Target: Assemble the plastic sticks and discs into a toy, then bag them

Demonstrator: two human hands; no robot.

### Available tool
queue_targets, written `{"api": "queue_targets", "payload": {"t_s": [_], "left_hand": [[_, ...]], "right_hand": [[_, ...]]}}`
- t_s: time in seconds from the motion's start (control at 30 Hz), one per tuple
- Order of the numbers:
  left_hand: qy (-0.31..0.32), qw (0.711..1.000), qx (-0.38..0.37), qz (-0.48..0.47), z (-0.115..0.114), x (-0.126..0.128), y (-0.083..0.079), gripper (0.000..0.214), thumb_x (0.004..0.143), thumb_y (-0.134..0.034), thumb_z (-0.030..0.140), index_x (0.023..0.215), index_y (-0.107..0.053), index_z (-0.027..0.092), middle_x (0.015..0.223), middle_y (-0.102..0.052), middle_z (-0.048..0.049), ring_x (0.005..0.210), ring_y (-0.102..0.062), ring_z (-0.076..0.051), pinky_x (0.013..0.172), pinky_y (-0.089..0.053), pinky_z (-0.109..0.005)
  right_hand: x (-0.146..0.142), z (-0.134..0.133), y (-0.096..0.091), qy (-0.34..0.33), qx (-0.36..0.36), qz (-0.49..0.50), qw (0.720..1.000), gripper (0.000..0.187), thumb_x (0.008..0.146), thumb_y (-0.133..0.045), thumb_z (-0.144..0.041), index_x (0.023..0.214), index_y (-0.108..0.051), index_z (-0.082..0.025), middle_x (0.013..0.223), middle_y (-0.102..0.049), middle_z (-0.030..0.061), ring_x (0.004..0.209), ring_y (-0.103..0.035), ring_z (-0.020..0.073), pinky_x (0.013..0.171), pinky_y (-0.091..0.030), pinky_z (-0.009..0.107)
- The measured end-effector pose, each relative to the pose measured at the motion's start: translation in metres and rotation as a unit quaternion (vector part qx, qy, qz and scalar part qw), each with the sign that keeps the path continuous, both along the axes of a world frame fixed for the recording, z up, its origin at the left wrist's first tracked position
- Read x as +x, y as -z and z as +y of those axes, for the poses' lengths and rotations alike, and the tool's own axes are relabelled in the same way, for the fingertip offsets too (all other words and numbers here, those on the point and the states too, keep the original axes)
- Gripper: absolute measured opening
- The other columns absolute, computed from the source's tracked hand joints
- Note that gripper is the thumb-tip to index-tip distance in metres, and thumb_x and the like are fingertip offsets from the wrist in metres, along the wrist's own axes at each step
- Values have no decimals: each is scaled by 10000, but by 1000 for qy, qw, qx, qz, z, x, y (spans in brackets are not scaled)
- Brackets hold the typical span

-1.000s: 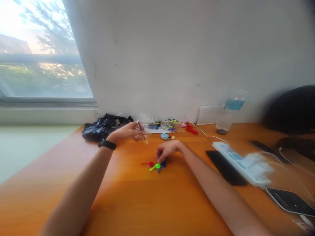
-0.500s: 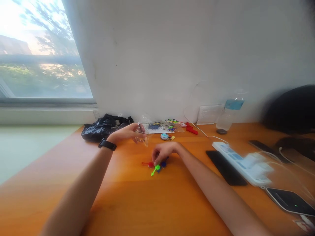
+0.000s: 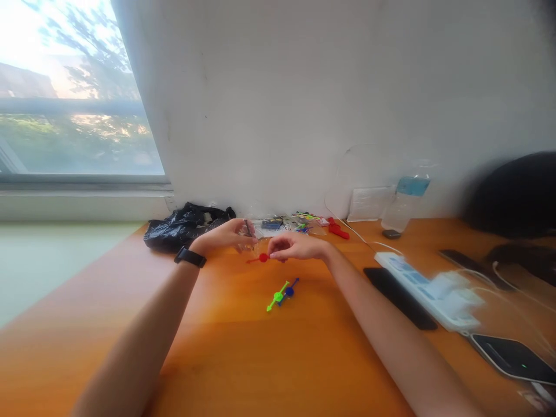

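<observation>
A red plastic arrow with a round hub (image 3: 263, 258) is pinched at one end by my right hand (image 3: 289, 247), raised off the table and pointing left. Close by on the left, my left hand (image 3: 232, 234) is closed on a small clear plastic bag (image 3: 248, 238); a thin dark strip shows against it, too blurred to name. On the wooden table below lie a green arrow (image 3: 278, 296) and a blue arrow (image 3: 289, 292), side by side and slanted, apart from both hands.
Behind my hands are a black plastic bag (image 3: 186, 226), clear packets of small colourful parts (image 3: 306, 219) and a red plastic piece (image 3: 337, 228). To the right are a bottle (image 3: 403, 202), a dark phone-like slab (image 3: 393, 295), a white power strip (image 3: 417, 284) and a charging phone (image 3: 512, 356).
My right hand has lifted the red arrow from beside the green and blue ones and moved it up towards my left hand. The left hand has barely moved.
</observation>
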State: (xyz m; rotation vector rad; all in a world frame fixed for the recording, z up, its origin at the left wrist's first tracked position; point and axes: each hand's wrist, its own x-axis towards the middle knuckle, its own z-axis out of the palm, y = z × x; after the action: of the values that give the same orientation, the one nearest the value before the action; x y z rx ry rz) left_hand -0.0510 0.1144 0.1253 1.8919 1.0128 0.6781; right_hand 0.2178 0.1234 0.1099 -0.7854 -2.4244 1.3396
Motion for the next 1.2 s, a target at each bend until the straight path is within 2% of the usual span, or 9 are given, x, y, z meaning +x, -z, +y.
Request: {"api": "queue_targets", "payload": {"t_s": [0.1,0.17,0.3,0.4,0.57,0.97,1.1,1.2], "left_hand": [[6,1000,-8,8,-1,1,-1,423,763,-871,476,983,-663,181,851,-738,-53,762,-741,-212,654,-624,-304],[11,1000,-8,13,0,1,0,430,776,-863,478,1013,-660,183,879,-752,-62,764,-746,-213,646,-621,-301],[25,999,-12,18,5,0,4,434,801,-846,452,1076,-636,191,920,-767,-78,797,-758,-226,634,-617,-298],[45,999,-25,10,7,-2,7,446,805,-847,418,1124,-622,203,924,-774,-78,793,-762,-224,641,-615,-300],[102,994,-33,-3,3,-5,3,414,788,-867,375,1106,-658,211,1008,-780,-88,783,-758,-206,673,-612,-299],[138,990,-33,-5,1,-5,-4,431,824,-850,354,1171,-662,181,1056,-766,-97,796,-733,-172,693,-612,-272],[150,988,-38,2,1,-4,-5,416,814,-858,356,1143,-674,180,1048,-763,-90,794,-727,-174,705,-606,-281],[159,987,-39,5,2,-4,-4,396,804,-864,353,1112,-684,182,1022,-765,-82,785,-726,-179,720,-597,-291]], "right_hand": [[5,-10,-19,64,75,42,994,253,898,-706,-404,970,-753,-166,831,-667,22,765,-595,144,693,-465,250],[8,-16,-32,131,118,68,982,282,910,-677,-437,986,-759,-177,836,-672,21,749,-584,146,655,-441,251],[11,-20,-46,252,247,120,928,299,918,-637,-436,975,-767,-172,812,-687,29,728,-583,158,644,-433,270],[11,-18,-48,292,324,117,892,262,926,-618,-384,936,-767,-168,803,-701,43,701,-581,165,649,-441,289],[15,-17,-49,302,391,117,862,194,927,-607,-288,922,-760,-169,827,-701,50,707,-583,167,669,-447,298],[5,-49,-68,205,454,125,858,216,945,-573,-142,944,-784,-191,910,-670,50,706,-582,147,612,-432,274],[2,-54,-70,196,473,101,853,231,945,-542,-109,944,-760,-187,934,-663,54,708,-576,147,635,-431,280],[2,-53,-70,214,477,73,849,224,922,-532,-90,937,-736,-181,932,-662,55,693,-558,148,636,-410,287]]}}
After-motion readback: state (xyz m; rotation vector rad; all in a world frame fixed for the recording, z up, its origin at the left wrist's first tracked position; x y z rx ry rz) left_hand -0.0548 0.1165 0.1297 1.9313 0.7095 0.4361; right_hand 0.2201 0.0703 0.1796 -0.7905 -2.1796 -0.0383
